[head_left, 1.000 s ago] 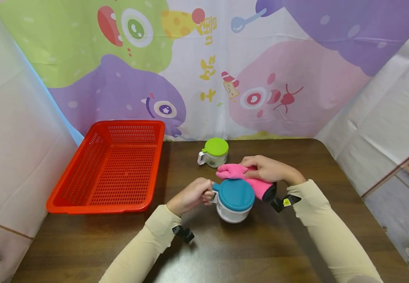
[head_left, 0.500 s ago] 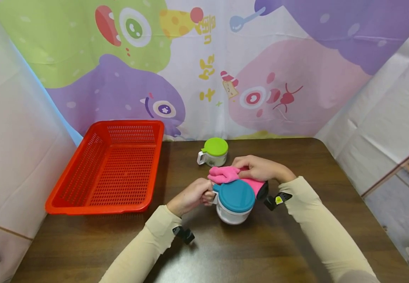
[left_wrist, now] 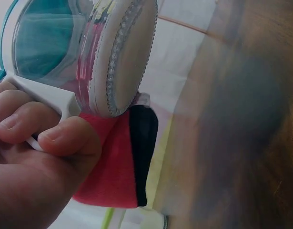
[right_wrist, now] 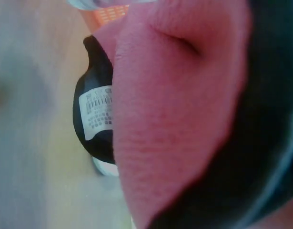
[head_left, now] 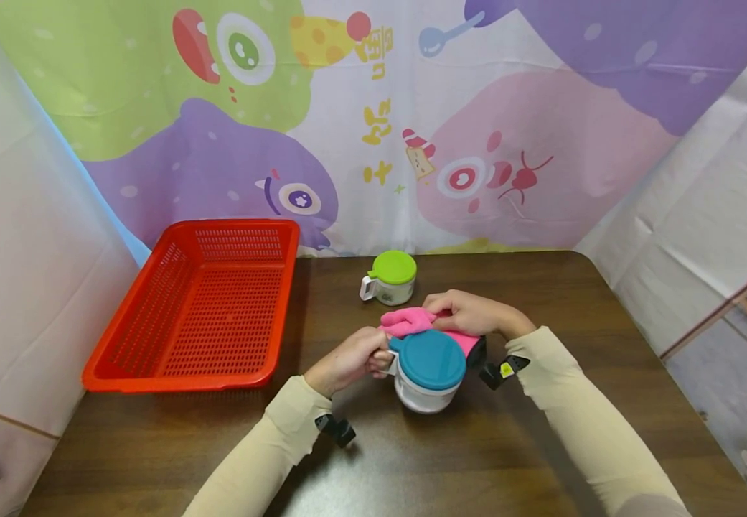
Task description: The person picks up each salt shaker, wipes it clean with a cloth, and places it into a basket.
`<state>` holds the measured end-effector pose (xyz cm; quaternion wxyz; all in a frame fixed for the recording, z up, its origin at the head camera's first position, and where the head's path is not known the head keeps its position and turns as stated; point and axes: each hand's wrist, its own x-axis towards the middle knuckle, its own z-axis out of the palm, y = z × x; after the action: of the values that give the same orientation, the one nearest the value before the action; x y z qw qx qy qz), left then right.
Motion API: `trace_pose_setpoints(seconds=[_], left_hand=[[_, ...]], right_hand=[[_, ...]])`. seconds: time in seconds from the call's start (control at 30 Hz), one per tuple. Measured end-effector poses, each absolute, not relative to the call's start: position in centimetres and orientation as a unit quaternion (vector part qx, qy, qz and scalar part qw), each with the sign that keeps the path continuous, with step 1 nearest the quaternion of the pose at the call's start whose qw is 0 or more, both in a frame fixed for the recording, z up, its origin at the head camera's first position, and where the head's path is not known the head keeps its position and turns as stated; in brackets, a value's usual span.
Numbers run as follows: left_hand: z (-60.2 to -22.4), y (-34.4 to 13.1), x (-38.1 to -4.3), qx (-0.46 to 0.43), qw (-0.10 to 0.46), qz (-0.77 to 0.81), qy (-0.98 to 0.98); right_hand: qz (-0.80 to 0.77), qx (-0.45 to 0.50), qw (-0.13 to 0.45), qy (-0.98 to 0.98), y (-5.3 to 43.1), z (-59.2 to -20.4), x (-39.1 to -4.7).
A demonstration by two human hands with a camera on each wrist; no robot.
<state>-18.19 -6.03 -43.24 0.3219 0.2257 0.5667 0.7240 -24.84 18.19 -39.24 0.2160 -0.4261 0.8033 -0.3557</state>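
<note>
Left grip (head_left: 354, 357) holds the jar's (head_left: 428, 365) handle (left_wrist: 47, 94), right grip (head_left: 471, 314) pinches pink fabric (head_left: 407, 322) — shifted left, apparently working handle-side.

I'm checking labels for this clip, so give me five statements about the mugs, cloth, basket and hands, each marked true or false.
1. The left hand grips the handle of the blue-lidded mug. True.
2. The right hand holds the green-lidded mug. False: it holds the pink cloth.
3. The green-lidded mug stands on the table. True.
4. The red basket is on the person's right. False: the red basket is on the left.
5. The blue lid is off its mug. False: the blue lid is on.
</note>
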Motion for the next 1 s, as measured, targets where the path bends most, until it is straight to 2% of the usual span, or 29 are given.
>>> trace_pose_setpoints(seconds=[0.27,0.67,1.0], left_hand=[[-42.9,-6.4,-18.3,0.21,0.314,0.735,0.563],[-42.5,-6.6,-18.5,0.201,0.306,0.741,0.563],[-42.4,-6.8,-18.6,0.181,0.278,0.751,0.572]], right_hand=[[-0.353,-0.402,0.176,0.826,19.4,-39.9,-24.3],[-0.384,-0.348,0.173,0.838,20.5,-40.3,-23.2],[-0.41,-0.292,0.146,0.852,21.2,-40.5,-21.9]])
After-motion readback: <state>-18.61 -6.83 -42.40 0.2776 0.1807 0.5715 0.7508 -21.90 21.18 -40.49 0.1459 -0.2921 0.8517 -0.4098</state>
